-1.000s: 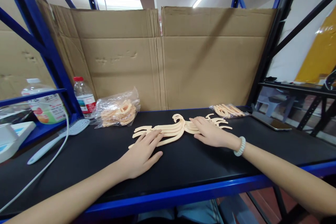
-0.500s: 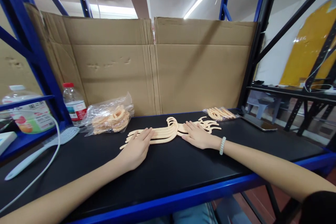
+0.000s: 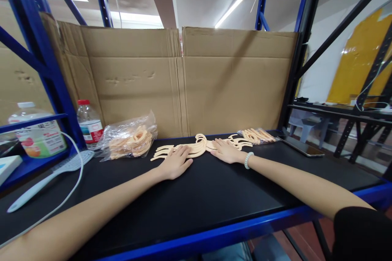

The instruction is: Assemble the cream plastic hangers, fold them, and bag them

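A bundle of cream-coloured, rope-like strands (image 3: pixel 199 147) lies across the black tabletop, curled into a loop at its middle. Its strand ends fan out on both sides; I cannot make out the material. My left hand (image 3: pixel 174 163) rests flat on the left part of the strands, fingers stretched out. On the right part lies my right hand (image 3: pixel 226 151), also flat with fingers extended, a pale bead bracelet (image 3: pixel 248 160) at its wrist. Both palms hide some of the strands beneath them.
Clear plastic bags with similar cream pieces lie at back left (image 3: pixel 131 140) and back right (image 3: pixel 259 135). A light-blue slotted turner (image 3: pixel 39 187), a white cable (image 3: pixel 80 167) and a red-capped bottle (image 3: pixel 90 126) are at left. A flat dark device (image 3: pixel 301 147) lies right; cardboard (image 3: pixel 137 85) stands behind.
My left hand has slid right along the strands, towards the loop. My right hand has shifted slightly left. Both stay flat on the strands, and the camera view has tilted a little.
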`<state>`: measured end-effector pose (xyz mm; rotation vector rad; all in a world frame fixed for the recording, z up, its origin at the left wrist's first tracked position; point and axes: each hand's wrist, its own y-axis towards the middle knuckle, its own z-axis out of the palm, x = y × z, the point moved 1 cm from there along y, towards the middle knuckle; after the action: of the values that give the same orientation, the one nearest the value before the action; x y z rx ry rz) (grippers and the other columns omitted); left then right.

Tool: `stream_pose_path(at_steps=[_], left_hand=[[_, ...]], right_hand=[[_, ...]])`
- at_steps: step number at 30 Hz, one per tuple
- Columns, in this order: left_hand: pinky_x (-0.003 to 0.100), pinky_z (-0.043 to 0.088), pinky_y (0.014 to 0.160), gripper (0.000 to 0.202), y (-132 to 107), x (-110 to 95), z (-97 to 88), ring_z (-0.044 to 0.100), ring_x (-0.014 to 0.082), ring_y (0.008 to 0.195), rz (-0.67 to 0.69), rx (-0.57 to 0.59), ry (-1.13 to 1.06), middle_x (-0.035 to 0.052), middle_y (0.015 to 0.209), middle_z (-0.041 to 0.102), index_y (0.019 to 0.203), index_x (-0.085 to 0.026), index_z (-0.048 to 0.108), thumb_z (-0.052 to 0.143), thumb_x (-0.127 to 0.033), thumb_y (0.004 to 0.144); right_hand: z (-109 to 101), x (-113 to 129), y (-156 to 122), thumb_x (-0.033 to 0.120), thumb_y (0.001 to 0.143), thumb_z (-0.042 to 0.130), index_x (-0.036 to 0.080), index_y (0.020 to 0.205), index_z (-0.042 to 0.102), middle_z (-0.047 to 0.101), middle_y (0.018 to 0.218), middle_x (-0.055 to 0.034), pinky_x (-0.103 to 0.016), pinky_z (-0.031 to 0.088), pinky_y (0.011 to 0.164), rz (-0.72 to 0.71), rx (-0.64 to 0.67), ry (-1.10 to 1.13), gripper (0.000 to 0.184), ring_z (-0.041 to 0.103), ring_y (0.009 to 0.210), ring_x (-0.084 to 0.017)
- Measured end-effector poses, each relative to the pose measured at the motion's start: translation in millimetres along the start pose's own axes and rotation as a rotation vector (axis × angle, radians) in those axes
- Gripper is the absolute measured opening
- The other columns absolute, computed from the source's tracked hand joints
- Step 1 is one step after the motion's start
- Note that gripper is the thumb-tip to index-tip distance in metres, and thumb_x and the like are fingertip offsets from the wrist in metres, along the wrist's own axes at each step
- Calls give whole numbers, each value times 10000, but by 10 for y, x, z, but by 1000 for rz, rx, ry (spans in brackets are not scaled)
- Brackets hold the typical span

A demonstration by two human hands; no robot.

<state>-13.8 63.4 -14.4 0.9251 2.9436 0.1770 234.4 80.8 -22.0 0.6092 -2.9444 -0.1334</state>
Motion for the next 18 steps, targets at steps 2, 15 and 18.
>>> stream_pose_path(at_steps=[2,15,18], left_hand=[[548,116,1101,600,56,62,1,168,272,1397,-5,4,-4,138,1505,235,1434,-119,265,213,-460,944],[529,210,1097,463,56,79,21,305,260,1348,32,-193,50,156,1437,379,1354,-102,398,295,-179,909],[506,263,1093,460,-70,-36,0,394,256,1290,157,-313,50,141,1370,472,1289,-121,481,340,-93,852]], right_hand=[[-3,-8,31,521,935,208,62,1440,261,224,1495,-195,-516,143,1090,4,-2,-14,684,167,1386,-332],[27,-12,23,459,939,288,93,1385,370,334,1450,-185,-508,206,1077,5,-119,-49,583,271,1347,-331],[30,-5,-41,396,934,336,92,1366,388,381,1418,-187,-514,224,1071,-17,-208,-85,530,294,1332,-328]])
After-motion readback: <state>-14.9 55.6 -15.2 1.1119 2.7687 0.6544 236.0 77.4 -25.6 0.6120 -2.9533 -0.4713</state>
